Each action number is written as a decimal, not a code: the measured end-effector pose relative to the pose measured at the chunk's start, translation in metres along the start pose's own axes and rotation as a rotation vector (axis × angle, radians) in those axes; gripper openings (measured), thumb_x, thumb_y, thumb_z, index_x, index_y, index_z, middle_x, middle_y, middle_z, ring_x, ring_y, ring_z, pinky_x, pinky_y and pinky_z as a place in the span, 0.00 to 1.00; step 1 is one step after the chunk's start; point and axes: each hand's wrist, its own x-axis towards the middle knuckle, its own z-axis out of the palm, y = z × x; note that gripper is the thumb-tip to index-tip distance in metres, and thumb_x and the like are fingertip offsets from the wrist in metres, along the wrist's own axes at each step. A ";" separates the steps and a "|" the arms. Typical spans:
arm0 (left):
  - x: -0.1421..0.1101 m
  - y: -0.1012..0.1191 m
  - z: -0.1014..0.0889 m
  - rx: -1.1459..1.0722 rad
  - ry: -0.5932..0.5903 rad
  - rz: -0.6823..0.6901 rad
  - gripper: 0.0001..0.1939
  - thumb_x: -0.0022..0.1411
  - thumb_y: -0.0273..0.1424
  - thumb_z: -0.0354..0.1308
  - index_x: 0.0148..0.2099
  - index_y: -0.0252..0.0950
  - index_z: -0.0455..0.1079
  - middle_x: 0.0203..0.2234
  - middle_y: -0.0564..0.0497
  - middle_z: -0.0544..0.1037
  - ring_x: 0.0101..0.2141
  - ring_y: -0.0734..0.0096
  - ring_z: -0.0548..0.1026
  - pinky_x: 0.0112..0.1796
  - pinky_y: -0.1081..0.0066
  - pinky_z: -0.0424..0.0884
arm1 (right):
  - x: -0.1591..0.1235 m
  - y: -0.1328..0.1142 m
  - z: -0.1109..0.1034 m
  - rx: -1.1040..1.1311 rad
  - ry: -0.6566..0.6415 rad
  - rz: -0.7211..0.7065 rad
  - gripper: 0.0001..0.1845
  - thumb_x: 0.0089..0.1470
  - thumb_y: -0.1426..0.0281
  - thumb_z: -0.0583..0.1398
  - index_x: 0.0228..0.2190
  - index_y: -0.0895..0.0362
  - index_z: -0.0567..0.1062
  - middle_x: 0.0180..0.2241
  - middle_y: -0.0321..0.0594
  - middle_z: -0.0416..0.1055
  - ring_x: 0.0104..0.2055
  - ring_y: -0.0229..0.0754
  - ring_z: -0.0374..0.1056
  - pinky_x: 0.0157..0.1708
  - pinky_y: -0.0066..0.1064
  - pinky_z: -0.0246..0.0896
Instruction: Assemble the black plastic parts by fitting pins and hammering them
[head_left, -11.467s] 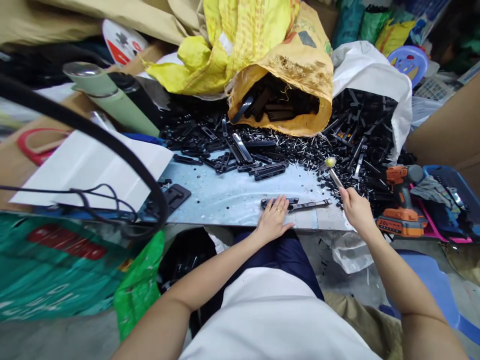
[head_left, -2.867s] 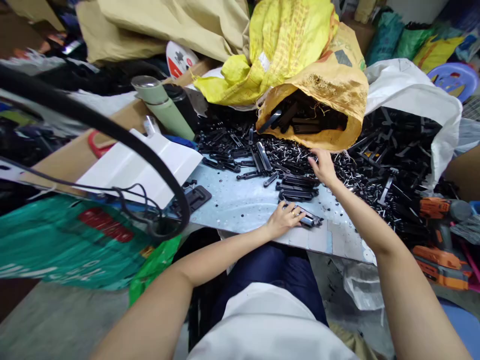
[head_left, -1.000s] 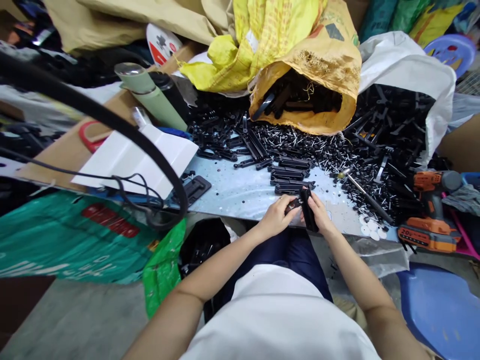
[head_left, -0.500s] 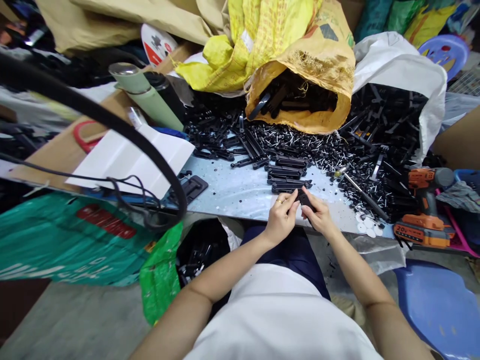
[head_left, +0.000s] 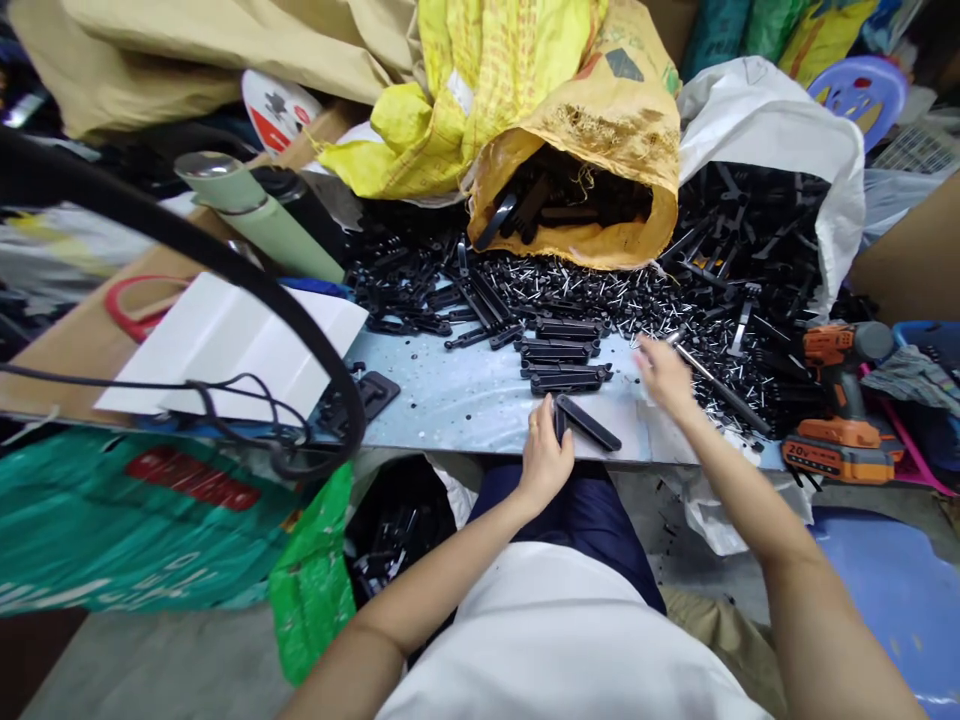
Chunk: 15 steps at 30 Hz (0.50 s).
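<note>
My left hand [head_left: 545, 458] grips the near end of a long black plastic part [head_left: 587, 423] that lies on the pale blue tabletop [head_left: 457, 395] at its front edge. My right hand [head_left: 664, 374] is off to the right, smeared by motion, over the edge of a heap of small metal pins [head_left: 600, 290] and close to the handle of a small hammer [head_left: 720, 385]. Three similar black parts [head_left: 562, 353] lie stacked side by side just beyond the held one.
An open yellow woven sack [head_left: 592, 190] and a white sack [head_left: 772, 150] spill black plastic parts at the back. An orange cordless drill [head_left: 832, 410] sits far right. A green flask [head_left: 259, 215], white paper [head_left: 225, 345] and a black cable loop [head_left: 225, 290] are left.
Both hands worked the black part together half a second ago. Now my right hand has let go and swung right toward the pins and hammer; the left holds the part on the table.
</note>
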 end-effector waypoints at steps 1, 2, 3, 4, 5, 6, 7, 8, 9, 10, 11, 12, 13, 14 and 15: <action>0.001 0.000 -0.002 0.115 -0.058 0.085 0.29 0.58 0.26 0.48 0.62 0.38 0.50 0.53 0.39 0.62 0.54 0.53 0.61 0.51 0.52 0.61 | 0.017 0.017 -0.011 -0.040 0.057 0.089 0.19 0.58 0.67 0.48 0.47 0.61 0.68 0.44 0.51 0.69 0.44 0.44 0.63 0.38 0.33 0.60; 0.004 0.001 -0.005 0.229 -0.133 0.193 0.29 0.56 0.24 0.49 0.60 0.40 0.54 0.54 0.40 0.62 0.56 0.52 0.59 0.53 0.50 0.57 | 0.033 0.033 -0.023 -0.083 0.108 0.182 0.19 0.59 0.69 0.46 0.47 0.65 0.67 0.45 0.58 0.67 0.45 0.47 0.62 0.38 0.36 0.59; 0.009 0.003 -0.008 0.326 -0.231 0.310 0.28 0.55 0.22 0.50 0.58 0.41 0.57 0.53 0.42 0.65 0.56 0.53 0.59 0.54 0.48 0.54 | 0.047 0.049 -0.033 -0.124 0.142 0.264 0.20 0.58 0.71 0.47 0.47 0.68 0.65 0.46 0.64 0.65 0.46 0.50 0.61 0.37 0.37 0.57; 0.015 0.006 -0.009 0.397 -0.352 0.419 0.27 0.55 0.21 0.49 0.57 0.43 0.59 0.50 0.44 0.68 0.54 0.56 0.61 0.54 0.48 0.52 | 0.058 0.063 -0.042 -0.155 0.159 0.333 0.20 0.56 0.72 0.48 0.47 0.71 0.64 0.46 0.69 0.63 0.46 0.52 0.61 0.35 0.38 0.56; 0.021 0.009 -0.010 0.453 -0.461 0.502 0.26 0.55 0.20 0.48 0.56 0.43 0.61 0.46 0.45 0.71 0.51 0.59 0.65 0.54 0.48 0.52 | 0.067 0.074 -0.049 -0.178 0.160 0.392 0.20 0.54 0.73 0.51 0.47 0.72 0.64 0.45 0.71 0.63 0.45 0.52 0.62 0.34 0.37 0.55; 0.026 0.011 -0.011 0.501 -0.537 0.550 0.25 0.56 0.19 0.46 0.55 0.43 0.62 0.42 0.46 0.73 0.47 0.61 0.68 0.53 0.50 0.53 | 0.073 0.083 -0.055 -0.191 0.150 0.439 0.20 0.51 0.75 0.54 0.46 0.73 0.64 0.43 0.72 0.64 0.43 0.52 0.63 0.32 0.36 0.55; 0.031 0.013 -0.011 0.544 -0.573 0.562 0.24 0.58 0.19 0.45 0.54 0.41 0.62 0.38 0.46 0.74 0.43 0.63 0.70 0.51 0.52 0.56 | 0.077 0.088 -0.059 -0.197 0.136 0.477 0.21 0.49 0.76 0.56 0.46 0.74 0.64 0.41 0.72 0.65 0.40 0.51 0.65 0.31 0.36 0.54; 0.034 0.014 -0.011 0.582 -0.571 0.548 0.23 0.58 0.19 0.44 0.54 0.39 0.62 0.36 0.45 0.75 0.40 0.64 0.71 0.49 0.55 0.59 | 0.079 0.092 -0.061 -0.197 0.125 0.506 0.22 0.48 0.76 0.57 0.45 0.75 0.63 0.39 0.72 0.66 0.38 0.50 0.66 0.30 0.35 0.54; 0.036 0.014 -0.012 0.617 -0.543 0.513 0.22 0.59 0.19 0.43 0.54 0.38 0.62 0.35 0.44 0.75 0.39 0.64 0.71 0.45 0.58 0.62 | 0.080 0.092 -0.064 -0.194 0.121 0.526 0.22 0.49 0.77 0.56 0.45 0.76 0.63 0.38 0.73 0.67 0.37 0.50 0.66 0.30 0.35 0.54; 0.037 0.013 -0.012 0.649 -0.502 0.465 0.22 0.59 0.19 0.42 0.54 0.36 0.62 0.34 0.43 0.74 0.39 0.63 0.71 0.42 0.60 0.63 | 0.078 0.091 -0.065 -0.188 0.120 0.532 0.22 0.50 0.77 0.55 0.46 0.76 0.62 0.38 0.73 0.67 0.37 0.49 0.67 0.31 0.35 0.54; 0.037 0.012 -0.013 0.677 -0.464 0.415 0.21 0.60 0.20 0.43 0.54 0.35 0.62 0.34 0.42 0.74 0.39 0.62 0.71 0.40 0.61 0.64 | 0.075 0.088 -0.067 -0.175 0.118 0.527 0.21 0.52 0.76 0.54 0.47 0.75 0.61 0.39 0.71 0.67 0.37 0.48 0.67 0.32 0.35 0.55; 0.037 0.010 -0.015 0.698 -0.441 0.372 0.20 0.60 0.21 0.43 0.54 0.34 0.62 0.35 0.41 0.74 0.39 0.61 0.71 0.38 0.62 0.64 | 0.068 0.082 -0.068 -0.151 0.102 0.494 0.21 0.53 0.74 0.53 0.48 0.72 0.61 0.41 0.67 0.68 0.37 0.46 0.67 0.33 0.34 0.55; 0.037 0.009 -0.016 0.707 -0.435 0.347 0.19 0.60 0.23 0.45 0.54 0.34 0.62 0.36 0.41 0.73 0.40 0.60 0.70 0.38 0.63 0.64 | 0.059 0.076 -0.068 -0.123 0.058 0.416 0.20 0.54 0.72 0.54 0.48 0.69 0.62 0.41 0.62 0.69 0.36 0.45 0.67 0.33 0.33 0.56; 0.037 0.008 -0.017 0.701 -0.449 0.343 0.18 0.60 0.25 0.46 0.54 0.34 0.62 0.38 0.41 0.73 0.40 0.60 0.70 0.39 0.63 0.64 | 0.047 0.068 -0.067 -0.094 -0.016 0.285 0.20 0.54 0.70 0.55 0.48 0.64 0.63 0.41 0.56 0.70 0.36 0.43 0.67 0.33 0.32 0.57; 0.038 0.008 -0.018 0.680 -0.479 0.358 0.18 0.61 0.28 0.48 0.54 0.34 0.61 0.39 0.41 0.72 0.41 0.59 0.69 0.40 0.63 0.64 | 0.033 0.059 -0.065 -0.066 -0.117 0.101 0.18 0.54 0.68 0.56 0.46 0.61 0.65 0.41 0.51 0.71 0.36 0.42 0.67 0.33 0.31 0.58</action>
